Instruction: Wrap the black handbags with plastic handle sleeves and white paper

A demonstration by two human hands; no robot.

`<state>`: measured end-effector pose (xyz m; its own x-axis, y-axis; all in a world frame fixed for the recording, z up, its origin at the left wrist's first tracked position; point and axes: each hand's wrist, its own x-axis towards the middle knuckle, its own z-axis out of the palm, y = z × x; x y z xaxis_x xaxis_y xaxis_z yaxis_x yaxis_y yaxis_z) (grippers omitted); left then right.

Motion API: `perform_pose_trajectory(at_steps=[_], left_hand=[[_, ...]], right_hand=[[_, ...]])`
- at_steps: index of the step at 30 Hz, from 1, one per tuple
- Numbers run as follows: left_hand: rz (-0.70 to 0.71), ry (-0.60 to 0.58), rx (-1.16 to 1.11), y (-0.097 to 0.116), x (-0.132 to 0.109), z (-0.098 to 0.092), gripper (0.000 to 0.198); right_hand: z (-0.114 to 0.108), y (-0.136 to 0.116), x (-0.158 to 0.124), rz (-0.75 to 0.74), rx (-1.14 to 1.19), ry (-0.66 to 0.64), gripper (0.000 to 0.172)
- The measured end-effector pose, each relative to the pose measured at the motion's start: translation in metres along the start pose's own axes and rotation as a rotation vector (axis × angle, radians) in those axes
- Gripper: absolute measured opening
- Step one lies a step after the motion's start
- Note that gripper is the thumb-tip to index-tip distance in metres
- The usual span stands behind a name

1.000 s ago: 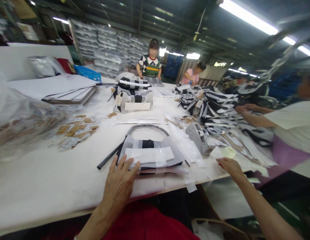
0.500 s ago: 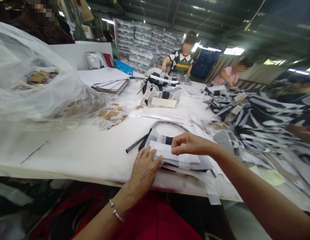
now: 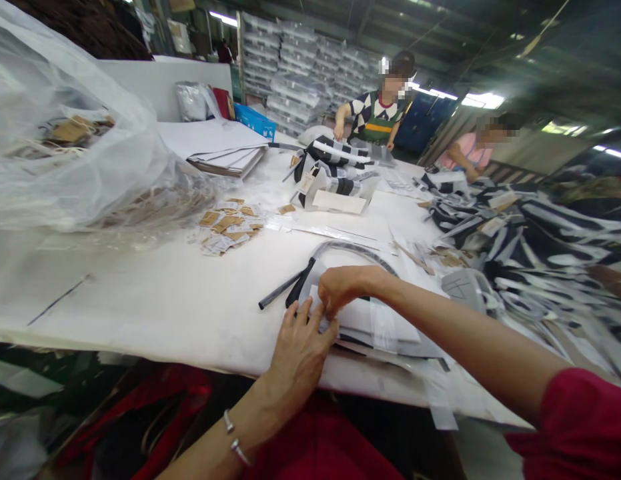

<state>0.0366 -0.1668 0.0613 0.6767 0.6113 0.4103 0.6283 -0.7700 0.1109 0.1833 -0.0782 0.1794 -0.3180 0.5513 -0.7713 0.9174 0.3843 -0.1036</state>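
A flat grey and black bag in clear film lies at the near edge of the white table, its curved handle pointing away from me. My left hand rests on the bag's left corner, fingers pressed down on the film. My right hand reaches across from the right and pinches the film at that same corner, just above the left hand's fingertips. A black strap sticks out to the left of the bag.
A big clear plastic sack of tan tags fills the left; loose tags lie beside it. Stacked boards, folded striped bags and a heap of striped bags crowd the far side. Two people work at the far end.
My right hand came from the table's right edge across to the bag's left corner and pinched the film there. My left hand stayed on that corner. The view swung left.
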Motion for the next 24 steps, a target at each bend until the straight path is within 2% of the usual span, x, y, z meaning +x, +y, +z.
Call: perform_pose_trajectory(at_steps=[4,8,12,14,17,19,22,24], left_hand=[[-0.001,0.024,0.0,-0.001,0.0,0.002,0.034],[0.005,-0.013,-0.005,-0.001,0.001,0.001,0.038],[0.011,-0.052,-0.001,-0.002,0.001,-0.002,0.039],[0.015,-0.068,0.005,-0.002,0.001,-0.003,0.04],[0.015,-0.077,0.007,-0.002,0.001,-0.004,0.042],[0.015,-0.082,0.006,-0.001,0.001,-0.005,0.042],[0.014,-0.093,0.002,-0.001,0.002,-0.006,0.042],[0.014,-0.098,0.0,-0.002,0.002,-0.007,0.042]], right_hand=[[0.001,-0.008,0.008,-0.002,-0.167,0.074,0.025],[0.01,-0.01,0.021,-0.063,-0.369,0.179,0.021],[0.008,0.014,0.026,-0.123,-0.503,0.317,0.026],[0.006,0.033,0.02,-0.073,-0.512,0.406,0.032],[0.013,0.055,0.009,0.062,-0.353,0.62,0.043],[0.028,0.059,0.008,0.057,-0.147,0.762,0.065],[0.056,0.059,0.016,0.032,0.047,0.81,0.091],[0.069,0.064,0.018,0.151,0.082,0.859,0.092]])
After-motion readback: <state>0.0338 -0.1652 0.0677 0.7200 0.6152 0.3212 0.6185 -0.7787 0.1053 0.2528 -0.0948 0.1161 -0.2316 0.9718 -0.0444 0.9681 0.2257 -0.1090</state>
